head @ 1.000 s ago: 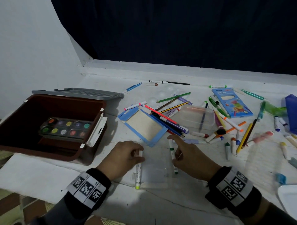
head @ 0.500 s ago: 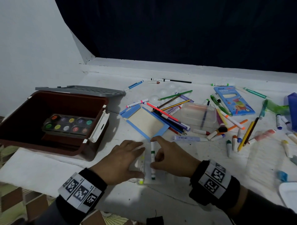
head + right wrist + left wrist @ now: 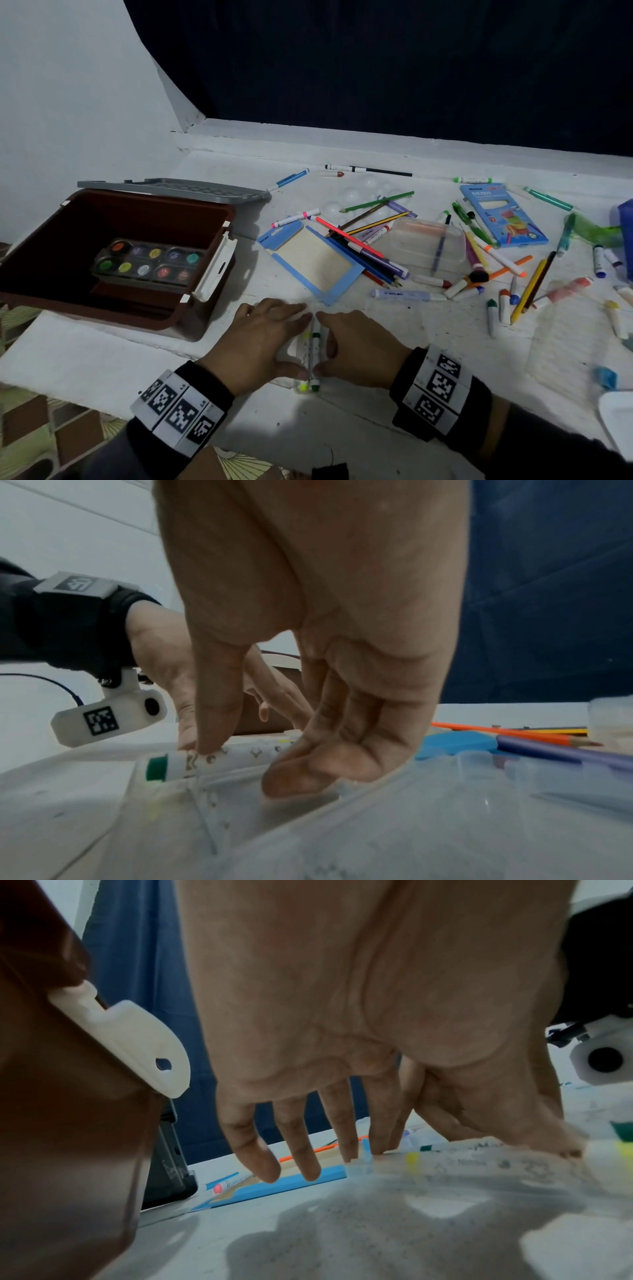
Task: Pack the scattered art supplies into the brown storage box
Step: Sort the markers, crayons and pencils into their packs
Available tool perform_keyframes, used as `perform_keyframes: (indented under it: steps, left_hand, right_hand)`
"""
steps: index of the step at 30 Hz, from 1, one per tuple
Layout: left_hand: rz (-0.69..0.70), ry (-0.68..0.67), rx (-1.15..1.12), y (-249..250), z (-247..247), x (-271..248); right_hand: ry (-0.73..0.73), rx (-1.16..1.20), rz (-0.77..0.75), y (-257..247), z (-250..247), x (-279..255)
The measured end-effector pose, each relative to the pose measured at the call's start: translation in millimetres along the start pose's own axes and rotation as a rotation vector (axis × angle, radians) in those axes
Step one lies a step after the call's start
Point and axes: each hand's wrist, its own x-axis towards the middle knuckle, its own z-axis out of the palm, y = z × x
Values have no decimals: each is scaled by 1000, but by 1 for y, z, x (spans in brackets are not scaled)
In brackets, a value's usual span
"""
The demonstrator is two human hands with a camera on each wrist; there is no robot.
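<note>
The brown storage box (image 3: 219,219) stands open at the left, with a watercolour palette (image 3: 147,262) inside. At the table's front, a yellow-capped marker (image 3: 304,359) and a green-capped marker (image 3: 315,356) lie side by side on a clear plastic sheet (image 3: 291,351). My left hand (image 3: 270,335) presses them from the left with straight fingers and thumb. My right hand (image 3: 356,342) presses from the right. The right wrist view shows its thumb on the green marker (image 3: 212,761) and its fingertips (image 3: 301,777) down beside it. The left wrist view shows spread fingers (image 3: 298,1150) and the yellow marker (image 3: 479,1161).
The box's grey lid (image 3: 171,188) hangs behind it, and a white latch (image 3: 215,270) sticks out toward my hands. Pencils and markers (image 3: 370,253), a blue-framed card (image 3: 311,260), a clear case (image 3: 428,246) and a blue Neon pack (image 3: 500,216) lie beyond. A white tray (image 3: 616,421) sits front right.
My right hand slid the green marker left until it lay against the yellow one. Both hands have closed in on the pair from either side.
</note>
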Motion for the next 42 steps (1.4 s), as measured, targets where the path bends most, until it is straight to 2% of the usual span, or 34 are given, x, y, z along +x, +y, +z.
perform_keyframes:
  steps: [3, 6, 18, 21, 24, 28, 32, 35, 39, 42]
  left_hand:
    - [-25, 3, -13, 1, -1, 0]
    - [-38, 12, -10, 3, -1, 0]
    - [-58, -24, -11, 8, -9, 4]
    - [-83, -59, -15, 14, -15, 5]
    - [-106, -77, -19, 17, -21, 8]
    - [-165, -41, -83, 24, -35, 19]
    - [-146, 85, -172, 29, -50, 42]
    - [-126, 144, -199, 31, -59, 74]
    - [-155, 111, -182, 23, -69, 131]
    - [-263, 80, -67, 9, -73, 166]
  right_hand:
    - [71, -169, -11, 0, 3, 4]
    - [114, -242, -12, 2, 4, 7]
    - [89, -359, -30, 0, -1, 14]
    - [96, -350, -34, 3, 0, 14]
    - [101, -235, -31, 9, -2, 12]
    - [278, -71, -3, 26, -20, 2]
    - [388, -78, 39, 54, -42, -7]
    - [393, -115, 81, 75, -51, -8]
    - [325, -142, 109, 91, -60, -11]
    - [266, -205, 151, 97, -68, -12]
